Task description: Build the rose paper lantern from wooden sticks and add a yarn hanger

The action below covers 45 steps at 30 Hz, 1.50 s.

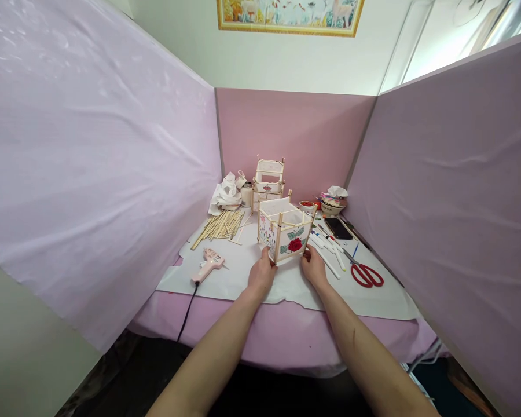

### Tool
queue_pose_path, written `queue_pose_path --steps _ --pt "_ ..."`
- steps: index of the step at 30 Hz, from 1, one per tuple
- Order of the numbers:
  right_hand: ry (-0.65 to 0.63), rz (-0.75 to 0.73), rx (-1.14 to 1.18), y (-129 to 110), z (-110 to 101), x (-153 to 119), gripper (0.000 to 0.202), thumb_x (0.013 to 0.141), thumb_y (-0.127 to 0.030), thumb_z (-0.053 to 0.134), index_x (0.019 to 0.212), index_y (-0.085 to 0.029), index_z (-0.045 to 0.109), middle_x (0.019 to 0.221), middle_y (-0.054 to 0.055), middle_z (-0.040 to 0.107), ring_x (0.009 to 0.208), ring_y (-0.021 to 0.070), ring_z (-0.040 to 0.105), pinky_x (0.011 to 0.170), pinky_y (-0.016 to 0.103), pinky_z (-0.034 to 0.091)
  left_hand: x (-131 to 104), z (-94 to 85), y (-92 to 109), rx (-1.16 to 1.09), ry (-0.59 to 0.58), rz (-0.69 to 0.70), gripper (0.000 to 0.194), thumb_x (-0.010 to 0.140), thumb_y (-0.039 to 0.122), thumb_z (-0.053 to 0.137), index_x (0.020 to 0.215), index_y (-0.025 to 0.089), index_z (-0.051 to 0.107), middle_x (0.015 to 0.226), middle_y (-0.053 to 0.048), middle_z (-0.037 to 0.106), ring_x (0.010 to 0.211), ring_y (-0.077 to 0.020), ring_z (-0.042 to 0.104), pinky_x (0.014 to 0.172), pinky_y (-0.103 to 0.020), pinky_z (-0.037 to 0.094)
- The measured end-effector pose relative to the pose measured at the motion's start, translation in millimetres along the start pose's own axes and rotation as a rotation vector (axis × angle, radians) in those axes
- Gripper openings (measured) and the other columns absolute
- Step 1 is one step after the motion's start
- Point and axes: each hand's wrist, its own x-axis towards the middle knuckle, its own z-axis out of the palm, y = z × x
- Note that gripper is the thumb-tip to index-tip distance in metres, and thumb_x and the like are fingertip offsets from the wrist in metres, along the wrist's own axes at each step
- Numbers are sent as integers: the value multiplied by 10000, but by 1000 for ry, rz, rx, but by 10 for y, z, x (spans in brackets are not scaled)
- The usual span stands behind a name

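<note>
Between my two hands is a small open-topped box (292,234) framed with thin wooden sticks, its white panels decorated with a red rose, green leaves and small flowers. My left hand (263,271) grips its lower left side, fingers closed on the bottom edge. At the lower right corner, my right hand (314,265) also holds it, fingers bent around the edge. The box is turned with a corner toward me. Behind it stands a taller stick-framed structure (270,168) with white panels.
Wooden sticks (221,225) lie in a pile at left, near a pink hot glue gun (208,265) with a black cord. On the right are white markers (326,248), red-handled scissors (367,275), a black phone (338,228) and a filled bowl (333,205). Crumpled white material (226,194) sits back left.
</note>
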Motion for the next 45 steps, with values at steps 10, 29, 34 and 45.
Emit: queue_pose_path --steps 10,29,34,45 --pt "9 -14 33 34 20 7 385 758 -203 464 1132 -234 547 914 34 690 815 202 631 754 317 459 20 -69 -16 89 -2 -26 587 820 192 529 1362 220 305 956 -75 695 887 -246 630 695 -291 379" --pt "-35 -44 85 89 39 15 283 757 -194 475 1016 -241 579 883 14 690 792 186 624 763 318 460 128 -111 -171 68 99 -56 455 814 147 479 1262 206 423 946 -65 683 867 -240 622 705 -312 409" --pt "-44 -23 37 69 27 11 364 737 -178 525 1097 -233 542 892 21 687 798 186 625 747 309 458 138 -105 -194 29 105 -21 529 790 156 522 1301 206 392 1025 -69 670 894 -221 620 737 -305 421" --pt "6 -59 55 16 11 5 298 770 -202 535 1066 -225 560 894 23 698 821 190 627 759 317 440 192 -88 -161 -65 135 6 459 821 167 524 1268 234 447 919 -37 689 827 -200 630 724 -291 427"
